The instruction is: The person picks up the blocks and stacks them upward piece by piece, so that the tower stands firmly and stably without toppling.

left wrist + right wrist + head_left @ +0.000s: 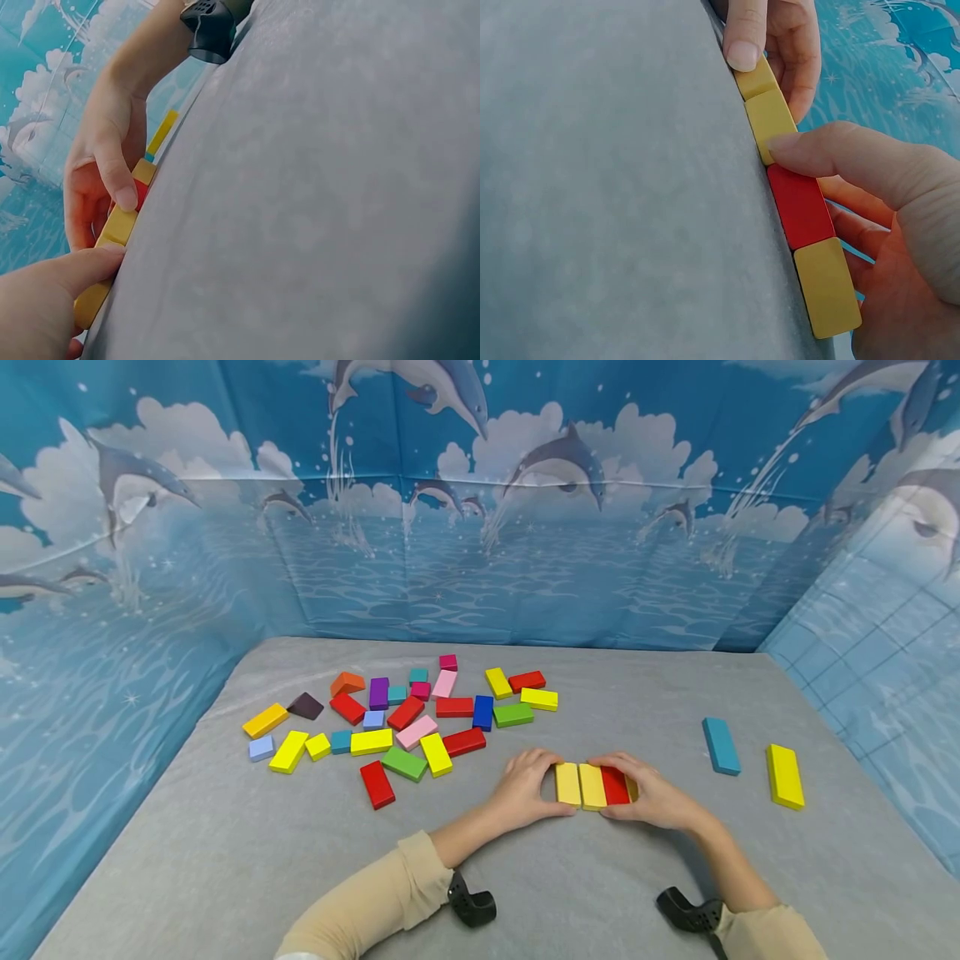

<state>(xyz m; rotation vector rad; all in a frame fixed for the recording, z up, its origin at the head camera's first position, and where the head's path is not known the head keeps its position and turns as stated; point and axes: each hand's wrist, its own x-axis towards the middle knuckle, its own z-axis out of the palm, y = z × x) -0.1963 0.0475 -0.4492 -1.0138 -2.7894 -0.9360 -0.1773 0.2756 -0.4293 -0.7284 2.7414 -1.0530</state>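
Four toy blocks stand in a row on the grey cloth: a yellow block (567, 785) at the left end, a second yellow block (592, 787), a red block (615, 787), and one more yellow block (827, 289) at the right end. With thumb and fingers, my left hand (522, 791) pinches the left-end yellow block across its short sides. My right hand (651, 792) holds the second yellow block, its thumb on the near side, as the right wrist view shows. Its palm arches over the red block and partly hides the right-end one in the head view.
Many loose coloured blocks lie left of the row, among them a green block (405, 764) and a red block (377, 785). Off to the right are a blue block (722, 746) and a yellow block (785, 777). A dolphin-print curtain (480, 568) surrounds the table (525, 893).
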